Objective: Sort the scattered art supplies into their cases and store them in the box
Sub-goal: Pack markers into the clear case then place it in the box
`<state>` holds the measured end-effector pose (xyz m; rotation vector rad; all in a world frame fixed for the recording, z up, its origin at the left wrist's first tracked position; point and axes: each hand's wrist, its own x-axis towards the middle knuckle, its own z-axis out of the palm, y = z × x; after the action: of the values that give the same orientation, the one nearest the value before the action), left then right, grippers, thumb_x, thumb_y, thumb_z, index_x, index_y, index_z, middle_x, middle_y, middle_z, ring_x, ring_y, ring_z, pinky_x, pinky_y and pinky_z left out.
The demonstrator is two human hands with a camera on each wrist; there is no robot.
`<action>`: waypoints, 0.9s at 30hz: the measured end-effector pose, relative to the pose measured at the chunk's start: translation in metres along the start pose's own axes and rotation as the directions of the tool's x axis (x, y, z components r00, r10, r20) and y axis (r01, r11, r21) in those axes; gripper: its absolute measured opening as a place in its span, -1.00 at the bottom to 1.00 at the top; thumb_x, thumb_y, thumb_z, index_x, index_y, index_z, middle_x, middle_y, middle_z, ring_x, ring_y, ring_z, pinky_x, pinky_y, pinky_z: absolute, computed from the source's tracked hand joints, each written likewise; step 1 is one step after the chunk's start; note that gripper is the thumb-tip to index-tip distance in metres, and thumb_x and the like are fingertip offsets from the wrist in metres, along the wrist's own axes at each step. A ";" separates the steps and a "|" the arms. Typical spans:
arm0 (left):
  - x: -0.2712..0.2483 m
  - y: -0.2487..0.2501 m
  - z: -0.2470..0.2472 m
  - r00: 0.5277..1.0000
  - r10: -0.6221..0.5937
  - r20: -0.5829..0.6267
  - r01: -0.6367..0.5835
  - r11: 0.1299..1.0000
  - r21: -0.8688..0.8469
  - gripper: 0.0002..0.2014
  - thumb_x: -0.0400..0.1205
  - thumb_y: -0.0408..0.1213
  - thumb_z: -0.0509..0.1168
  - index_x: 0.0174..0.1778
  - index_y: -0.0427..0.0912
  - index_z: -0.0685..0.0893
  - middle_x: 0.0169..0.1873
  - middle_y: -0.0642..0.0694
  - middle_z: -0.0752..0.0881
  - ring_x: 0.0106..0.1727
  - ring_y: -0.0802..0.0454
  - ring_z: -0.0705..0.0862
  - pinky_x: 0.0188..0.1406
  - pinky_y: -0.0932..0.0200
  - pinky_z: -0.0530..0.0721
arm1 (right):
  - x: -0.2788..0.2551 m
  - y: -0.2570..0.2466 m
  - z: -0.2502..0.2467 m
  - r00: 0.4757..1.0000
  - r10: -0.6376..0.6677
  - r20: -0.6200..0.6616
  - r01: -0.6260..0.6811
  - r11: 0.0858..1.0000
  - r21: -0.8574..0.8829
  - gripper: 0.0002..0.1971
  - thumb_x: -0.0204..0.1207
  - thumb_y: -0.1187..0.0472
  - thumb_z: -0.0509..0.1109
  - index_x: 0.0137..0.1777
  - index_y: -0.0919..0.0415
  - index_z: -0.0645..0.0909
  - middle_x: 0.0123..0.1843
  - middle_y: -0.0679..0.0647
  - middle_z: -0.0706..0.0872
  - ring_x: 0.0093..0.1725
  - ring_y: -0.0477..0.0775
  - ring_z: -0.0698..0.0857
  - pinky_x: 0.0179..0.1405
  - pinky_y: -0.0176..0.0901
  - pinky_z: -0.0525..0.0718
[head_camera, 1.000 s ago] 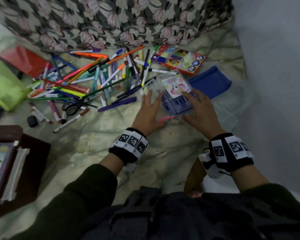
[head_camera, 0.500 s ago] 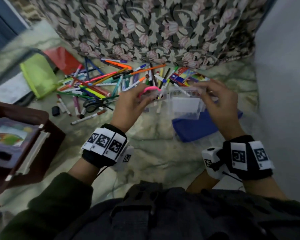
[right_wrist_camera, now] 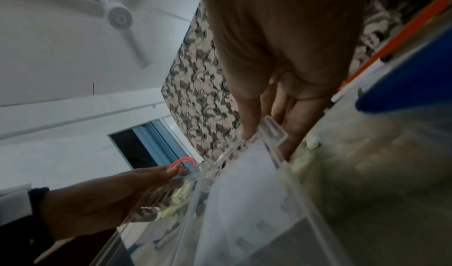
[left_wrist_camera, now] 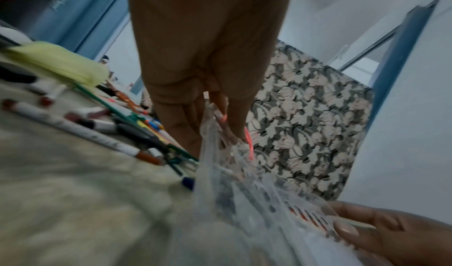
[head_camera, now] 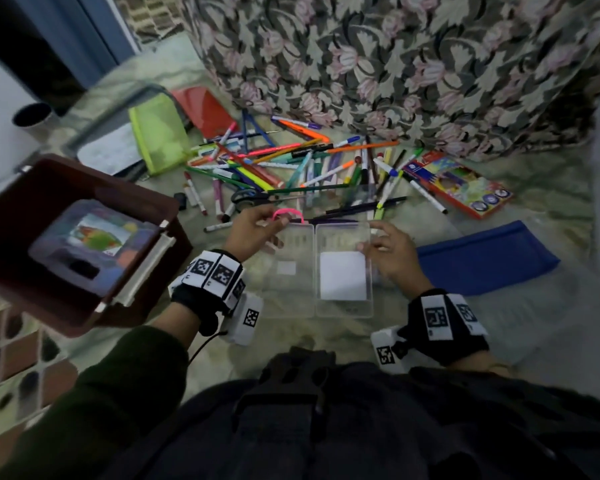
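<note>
A clear plastic case lies spread open in two halves just in front of me, a white card in its right half. My left hand pinches the far left edge of the case beside its pink loop handle. My right hand pinches the far right rim of the case. Beyond it lies a heap of several markers and pencils with black scissors. The brown storage box stands at the left with a picture case inside.
A lime-green pouch and a red pouch lie at the far left, a coloured-pencil carton at the far right, a blue pouch right of my right hand. A floral cloth hangs behind. A dark cup stands far left.
The clear case was lifted off the floor, turned and spread open flat in both hands. My view has swung left, bringing the brown box in.
</note>
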<state>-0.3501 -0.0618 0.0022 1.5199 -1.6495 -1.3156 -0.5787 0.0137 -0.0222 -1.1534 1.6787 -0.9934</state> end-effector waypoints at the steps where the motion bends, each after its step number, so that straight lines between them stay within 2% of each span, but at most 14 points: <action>1: 0.001 -0.008 -0.004 1.000 -0.008 -0.016 0.008 1.000 0.022 -0.83 0.59 -0.31 0.34 0.03 -0.32 0.67 -0.36 -0.11 0.63 -0.61 0.26 0.66 -0.63 0.34 0.64 | 0.002 0.002 0.007 1.000 0.014 0.008 -0.014 0.999 -0.033 -0.58 0.47 0.32 0.46 0.32 0.27 0.53 -0.15 0.22 0.67 -0.08 0.12 0.66 -0.02 -0.11 0.63; 3: 0.003 -0.022 -0.009 0.999 -0.031 -0.033 0.033 0.996 0.078 -0.80 0.57 -0.40 0.36 0.06 -0.42 0.67 -0.43 -0.09 0.63 -0.64 0.29 0.61 -0.64 0.37 0.62 | 0.005 0.006 0.018 0.999 0.047 0.006 -0.047 0.994 -0.098 -0.58 0.45 0.29 0.49 0.31 0.24 0.55 -0.16 0.15 0.64 -0.03 0.12 0.64 0.09 -0.10 0.57; 6: 0.003 -0.036 -0.014 0.996 -0.067 -0.051 0.072 0.992 0.099 -0.78 0.54 -0.52 0.34 0.08 -0.52 0.64 -0.56 0.01 0.69 -0.68 0.29 0.58 -0.66 0.44 0.57 | 0.008 0.009 0.029 0.998 0.061 -0.006 -0.061 0.987 -0.151 -0.62 0.44 0.29 0.50 0.26 0.24 0.59 -0.24 0.13 0.62 -0.09 0.06 0.62 0.04 -0.16 0.56; 7: 0.003 -0.039 -0.016 0.997 -0.058 -0.054 0.064 0.991 0.116 -0.78 0.53 -0.56 0.33 0.08 -0.54 0.64 -0.48 -0.06 0.75 -0.64 0.29 0.59 -0.62 0.51 0.54 | 0.008 0.010 0.032 0.999 0.048 -0.008 -0.048 0.985 -0.163 -0.63 0.43 0.30 0.50 0.25 0.26 0.60 -0.25 0.14 0.62 -0.11 0.06 0.61 0.04 -0.15 0.56; 8: 0.002 -0.041 -0.017 0.998 -0.038 -0.054 0.046 0.987 0.156 -0.78 0.52 -0.58 0.33 0.08 -0.53 0.65 -0.32 -0.22 0.78 -0.55 0.28 0.61 -0.56 0.57 0.52 | 0.008 0.011 0.034 0.999 0.033 -0.008 -0.034 0.984 -0.177 -0.63 0.43 0.32 0.50 0.24 0.29 0.60 -0.25 0.15 0.62 -0.12 0.06 0.61 0.03 -0.15 0.56; 10: 0.001 -0.043 -0.019 0.998 0.007 -0.063 0.007 0.975 0.223 -0.77 0.51 -0.62 0.32 0.08 -0.49 0.68 -0.08 -0.44 0.73 -0.40 0.24 0.56 -0.43 0.58 0.51 | 0.009 0.013 0.036 1.000 0.020 -0.005 -0.021 0.977 -0.212 -0.63 0.43 0.32 0.50 0.24 0.32 0.60 -0.25 0.15 0.63 -0.12 0.10 0.62 0.03 -0.15 0.56; 14: 0.001 -0.049 -0.019 0.996 0.062 -0.064 -0.039 0.948 0.317 -0.78 0.49 -0.61 0.34 0.03 -0.41 0.73 -0.06 -0.42 0.74 -0.21 0.03 0.58 -0.36 0.62 0.47 | 0.010 0.017 0.036 1.000 0.006 0.002 -0.005 0.955 -0.295 -0.61 0.41 0.33 0.51 0.25 0.32 0.61 -0.16 0.29 0.71 -0.05 0.22 0.68 -0.01 -0.14 0.55; 17: 0.004 -0.054 -0.019 0.998 0.041 -0.053 -0.017 0.921 0.388 -0.84 0.52 -0.48 0.36 -0.01 -0.34 0.74 -0.07 -0.35 0.74 -0.17 -0.02 0.59 -0.19 0.29 0.54 | 0.010 0.015 0.034 1.000 -0.007 0.018 0.013 0.947 -0.322 -0.60 0.39 0.32 0.53 0.23 0.30 0.62 -0.16 0.27 0.68 -0.10 0.21 0.66 -0.08 -0.17 0.54; 20: 0.008 -0.052 -0.021 0.995 0.059 -0.075 -0.020 0.898 0.439 -0.84 0.59 -0.41 0.30 0.03 -0.31 0.73 -0.01 -0.32 0.71 -0.10 -0.14 0.66 -0.12 0.24 0.52 | 0.017 0.003 0.025 0.997 -0.064 -0.040 0.046 0.939 -0.340 -0.73 0.44 0.26 0.50 0.13 0.27 0.67 -0.12 0.22 0.67 -0.12 0.13 0.65 -0.09 -0.19 0.56; 23: 0.017 -0.045 -0.025 0.985 0.162 -0.064 -0.096 0.809 0.580 -0.73 0.58 -0.45 0.27 0.18 -0.29 0.68 0.16 -0.34 0.60 0.17 -0.26 0.56 0.10 0.17 0.46 | 0.040 -0.016 0.006 0.974 -0.132 -0.186 0.055 0.927 -0.370 -0.82 0.50 0.27 0.42 0.06 0.29 0.70 -0.06 0.27 0.76 -0.15 0.07 0.66 -0.11 -0.22 0.56; 25: 0.025 -0.041 -0.027 0.987 0.152 -0.057 -0.077 0.747 0.661 -0.65 0.56 -0.47 0.24 0.27 -0.25 0.63 0.25 -0.31 0.54 0.31 -0.28 0.47 0.29 -0.01 0.45 | 0.058 -0.026 -0.008 0.959 -0.118 -0.256 0.011 0.923 -0.386 -0.80 0.52 0.25 0.39 0.08 0.32 0.68 -0.02 0.33 0.76 -0.06 0.20 0.71 -0.03 -0.06 0.64; 27: 0.031 -0.040 -0.027 0.993 0.100 -0.068 -0.027 0.735 0.677 -0.63 0.55 -0.49 0.21 0.28 -0.24 0.62 0.29 -0.29 0.53 0.34 -0.29 0.45 0.32 -0.11 0.45 | 0.075 -0.031 -0.018 0.955 -0.036 -0.295 -0.081 0.923 -0.376 -0.73 0.52 0.22 0.39 0.16 0.34 0.63 0.07 0.36 0.74 0.06 0.32 0.71 0.10 0.17 0.67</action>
<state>-0.3166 -0.0951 -0.0303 1.8542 -2.2305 -0.5784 -0.6031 -0.0636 -0.0029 -1.2759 2.1987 -0.8764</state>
